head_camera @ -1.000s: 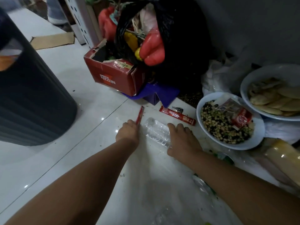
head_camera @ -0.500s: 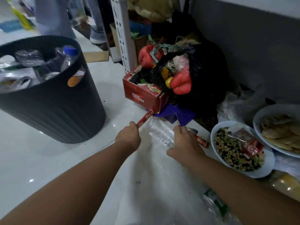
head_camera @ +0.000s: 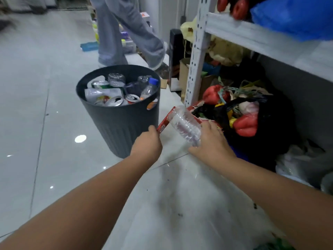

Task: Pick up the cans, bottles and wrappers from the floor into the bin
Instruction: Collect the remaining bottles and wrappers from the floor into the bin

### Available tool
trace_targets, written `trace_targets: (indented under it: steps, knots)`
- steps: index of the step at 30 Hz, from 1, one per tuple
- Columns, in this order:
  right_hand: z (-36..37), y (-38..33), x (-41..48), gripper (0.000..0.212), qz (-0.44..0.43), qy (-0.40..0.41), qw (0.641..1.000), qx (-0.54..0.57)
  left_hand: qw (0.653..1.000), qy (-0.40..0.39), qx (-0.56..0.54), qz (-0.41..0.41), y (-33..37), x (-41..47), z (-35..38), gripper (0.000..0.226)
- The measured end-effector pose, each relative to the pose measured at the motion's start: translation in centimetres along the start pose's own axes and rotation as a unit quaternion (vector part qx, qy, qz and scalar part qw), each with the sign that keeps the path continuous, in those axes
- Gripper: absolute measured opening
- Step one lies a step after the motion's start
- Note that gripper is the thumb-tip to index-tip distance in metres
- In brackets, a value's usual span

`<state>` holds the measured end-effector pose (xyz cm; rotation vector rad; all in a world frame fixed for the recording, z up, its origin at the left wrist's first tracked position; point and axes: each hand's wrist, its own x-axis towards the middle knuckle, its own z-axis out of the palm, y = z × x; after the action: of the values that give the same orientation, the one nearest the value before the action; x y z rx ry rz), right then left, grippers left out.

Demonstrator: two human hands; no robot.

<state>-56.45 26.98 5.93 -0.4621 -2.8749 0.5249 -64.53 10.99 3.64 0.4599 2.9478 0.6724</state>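
Observation:
My left hand (head_camera: pixel 146 145) pinches a thin red wrapper (head_camera: pixel 166 120) that sticks up and to the right. My right hand (head_camera: pixel 211 141) grips a crushed clear plastic bottle (head_camera: pixel 185 126), held off the floor and tilted. Both hands hover just right of the dark ribbed bin (head_camera: pixel 119 121), which stands on the white tiled floor. The bin is packed near its rim with several cans and clear bottles, one with a blue cap.
A black bag (head_camera: pixel 252 112) stuffed with red and yellow items lies right of my hands, under a white metal shelf (head_camera: pixel 195 56). A person's legs in grey trousers (head_camera: pixel 126 33) stand behind the bin. White plastic bags (head_camera: pixel 297 163) lie at far right.
Both hands lifted the wrapper and the bottle off the floor and carried them up toward the bin. My view swung up and left, so the bowls of food dropped out of sight.

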Motion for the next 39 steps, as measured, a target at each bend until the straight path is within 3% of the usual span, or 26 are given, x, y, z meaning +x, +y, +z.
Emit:
trace_targets:
  steps: [10,20,25,33,39]
  knots:
    - [-4.9,-8.3,4.9,0.068,-0.057,0.075,0.996,-0.002,0.990,0.116,-0.078,0.031,-1.6,1.7,-9.2,0.022]
    - [-7.3,-15.6,12.2,0.054,-0.097,0.150,0.982,0.069,0.975,0.212,-0.064,0.031,-4.9,7.9,-15.6,0.027]
    - [-7.3,-18.4,15.0,0.056,-0.077,0.176,0.970,0.149,0.980,0.196,-0.042,0.001,-7.5,10.9,-16.3,0.017]
    - [-4.2,-19.3,17.0,0.054,-0.100,0.185,0.961,0.180,0.985,0.119,-0.057,0.109,-9.0,13.9,-15.9,0.026]
    - [-2.0,-18.6,17.8,0.054,-0.102,0.185,0.960,0.185,0.985,0.077,-0.099,0.122,-7.8,14.5,-15.6,0.024]
